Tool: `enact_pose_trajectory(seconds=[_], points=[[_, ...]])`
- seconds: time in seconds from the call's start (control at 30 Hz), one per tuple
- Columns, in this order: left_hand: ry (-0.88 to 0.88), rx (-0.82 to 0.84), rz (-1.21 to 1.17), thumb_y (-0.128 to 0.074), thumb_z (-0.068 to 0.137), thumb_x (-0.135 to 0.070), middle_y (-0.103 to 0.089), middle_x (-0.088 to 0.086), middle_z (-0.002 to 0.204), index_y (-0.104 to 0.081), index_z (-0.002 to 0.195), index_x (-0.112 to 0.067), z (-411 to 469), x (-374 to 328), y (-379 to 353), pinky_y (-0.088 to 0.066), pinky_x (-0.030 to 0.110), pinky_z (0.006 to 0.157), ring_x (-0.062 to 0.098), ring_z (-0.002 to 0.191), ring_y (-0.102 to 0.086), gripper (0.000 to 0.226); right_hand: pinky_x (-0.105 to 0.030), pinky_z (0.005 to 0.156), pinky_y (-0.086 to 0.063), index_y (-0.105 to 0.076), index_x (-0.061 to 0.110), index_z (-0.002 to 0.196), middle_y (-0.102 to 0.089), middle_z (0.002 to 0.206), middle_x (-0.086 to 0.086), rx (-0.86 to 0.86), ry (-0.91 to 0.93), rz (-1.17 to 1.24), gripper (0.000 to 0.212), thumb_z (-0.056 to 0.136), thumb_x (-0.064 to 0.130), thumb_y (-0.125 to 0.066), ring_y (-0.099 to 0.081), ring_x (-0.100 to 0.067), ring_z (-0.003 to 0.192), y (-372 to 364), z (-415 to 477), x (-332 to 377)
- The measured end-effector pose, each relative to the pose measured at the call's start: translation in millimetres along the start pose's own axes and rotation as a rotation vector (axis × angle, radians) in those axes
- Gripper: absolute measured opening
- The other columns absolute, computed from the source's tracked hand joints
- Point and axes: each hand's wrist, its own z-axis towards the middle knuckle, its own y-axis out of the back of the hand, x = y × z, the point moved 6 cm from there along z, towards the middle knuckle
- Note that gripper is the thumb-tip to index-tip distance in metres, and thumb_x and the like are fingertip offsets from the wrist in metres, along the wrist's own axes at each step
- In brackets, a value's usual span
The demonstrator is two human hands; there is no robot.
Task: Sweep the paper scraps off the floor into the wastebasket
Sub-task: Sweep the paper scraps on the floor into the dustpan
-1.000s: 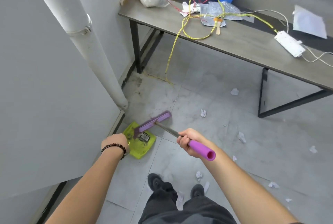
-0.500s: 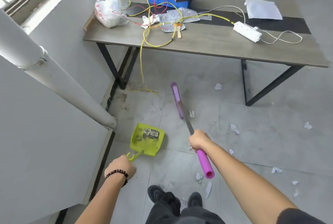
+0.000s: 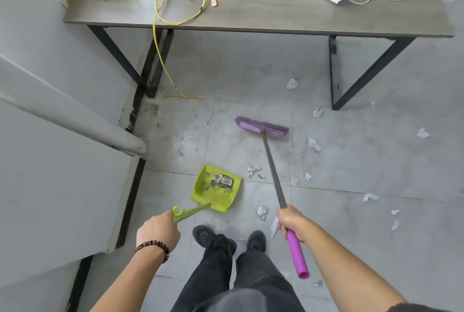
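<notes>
My left hand (image 3: 158, 230) grips the handle of a lime-green dustpan (image 3: 216, 188), which rests on the tiled floor with dirt and a barcode label inside. My right hand (image 3: 291, 221) holds a broom (image 3: 272, 171) by its grey shaft just above the purple grip. The purple brush head (image 3: 261, 127) sits on the floor beyond the dustpan. White paper scraps lie scattered: one beside the dustpan (image 3: 253, 169), one near my feet (image 3: 262, 211), others to the right (image 3: 313, 144). No wastebasket is in view.
A grey table (image 3: 251, 17) on black legs stands ahead, with yellow wires (image 3: 163, 60) hanging to the floor. A white pipe (image 3: 75, 120) and wall panel close off the left. My shoes (image 3: 208, 236) stand just behind the dustpan. More scraps dot the floor at right (image 3: 423, 133).
The brush head has swung from lengthwise to crosswise and moved right, away from the dustpan. My left hand now holds the dustpan handle lifted toward me. The view tilted down.
</notes>
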Motion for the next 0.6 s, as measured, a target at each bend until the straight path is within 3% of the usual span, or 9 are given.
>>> enact_pose_trajectory(seconds=[0.13, 0.27, 0.37, 0.47, 0.53, 0.6], points=[[-0.068, 0.003, 0.054, -0.046, 0.082, -0.017, -0.069, -0.001, 0.091, -0.061, 0.105, -0.026, 0.4, -35.5, 5.5, -0.048, 0.028, 0.067, 0.025, 0.087, -0.066, 0.029, -0.031, 0.054, -0.047, -0.056, -0.004, 0.1, -0.052, 0.06, -0.015, 0.098, -0.073, -0.043, 0.034, 0.08, 0.008, -0.031, -0.045, -0.022, 0.039, 8.3, -2.9, -44.4], [-0.122, 0.019, 0.086, -0.045, 0.086, -0.017, -0.069, 0.0, 0.091, -0.062, 0.104, -0.024, 4.4, -62.6, 6.1, -0.05, 0.029, 0.066, 0.024, 0.077, -0.061, 0.026, -0.028, 0.053, -0.048, -0.05, -0.002, 0.123, -0.056, 0.064, -0.015, 0.047, -0.066, 0.036, 0.047, 0.082, 0.017, -0.039, -0.049, -0.024, 0.046, 22.6, 6.3, -59.2], [-0.151, 0.014, 0.169, -0.046, 0.089, -0.019, -0.067, 0.0, 0.09, -0.062, 0.106, -0.022, 12.3, -64.5, 4.7, -0.046, 0.028, 0.064, 0.023, 0.074, -0.057, 0.023, -0.024, 0.043, -0.045, -0.02, 0.03, 0.154, -0.062, 0.087, -0.012, -0.029, 0.045, -0.002, 0.062, 0.094, 0.025, -0.035, -0.05, -0.02, 0.04, 24.7, 4.9, -56.6], [-0.169, 0.035, 0.188, -0.047, 0.09, -0.022, -0.064, 0.001, 0.091, -0.063, 0.107, -0.02, 18.8, -55.6, 3.6, -0.048, 0.028, 0.065, 0.024, 0.078, -0.059, 0.023, -0.03, 0.06, -0.047, -0.017, 0.037, 0.154, -0.057, 0.112, -0.011, -0.063, 0.107, -0.063, 0.065, 0.091, 0.026, -0.03, -0.044, -0.019, 0.048, 6.1, -0.6, -60.6], [-0.198, 0.045, 0.189, -0.046, 0.09, -0.022, -0.064, 0.001, 0.09, -0.063, 0.106, -0.021, 21.4, -48.4, 5.3, -0.049, 0.028, 0.065, 0.024, 0.08, -0.06, 0.023, -0.029, 0.053, -0.039, -0.019, 0.033, 0.155, -0.052, 0.115, -0.013, -0.06, 0.096, -0.048, 0.067, 0.09, 0.022, -0.03, -0.037, -0.016, 0.051, -18.1, -6.2, -68.7], [-0.265, 0.057, 0.205, -0.045, 0.089, -0.02, -0.064, 0.001, 0.092, -0.062, 0.107, -0.021, 20.9, -45.5, 7.2, -0.05, 0.029, 0.066, 0.024, 0.081, -0.06, 0.025, -0.031, 0.047, -0.043, -0.02, 0.029, 0.154, -0.044, 0.107, -0.018, -0.036, 0.077, -0.05, 0.07, 0.087, 0.011, -0.029, -0.044, -0.02, 0.046, -44.4, -24.7, -73.3]])
